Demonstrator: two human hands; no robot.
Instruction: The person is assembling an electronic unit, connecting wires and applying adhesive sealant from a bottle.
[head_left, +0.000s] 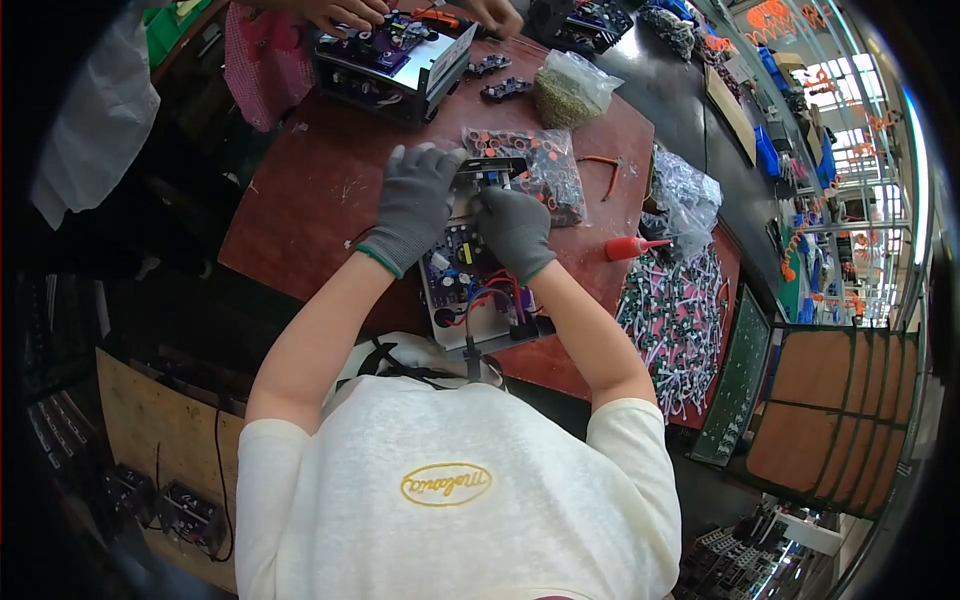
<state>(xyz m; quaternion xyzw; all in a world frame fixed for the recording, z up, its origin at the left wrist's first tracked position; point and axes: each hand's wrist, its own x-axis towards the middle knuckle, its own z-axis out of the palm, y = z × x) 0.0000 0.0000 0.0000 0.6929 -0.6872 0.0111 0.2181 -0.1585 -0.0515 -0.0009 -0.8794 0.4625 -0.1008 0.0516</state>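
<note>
At the centre of the grip: a narrow black panel [500, 164], small blue parts showing just below its edge
Left hand [413, 200]: grey-gloved, against the panel's left end, fingers stretched forward; whether they clasp it cannot be told
Right hand [515, 230]: grey-gloved, fingers bent in just below the panel; what they enclose is hidden, so a firm hold cannot be told
Purple circuit board [465, 262]: just below the grip, on a metal tray [490, 328]
Clear bag [562, 170]: just beyond the grip and to its right, full of orange and black parts
Pliers [612, 172]: right of the grip, orange-handled
Red bottle [625, 248]: right of the grip, nozzle pointing away
White-wired parts [675, 330]: heaped lower, farther right
Co-worker's hand [345, 12]: well beyond the grip, at another unit [372, 90]
</note>
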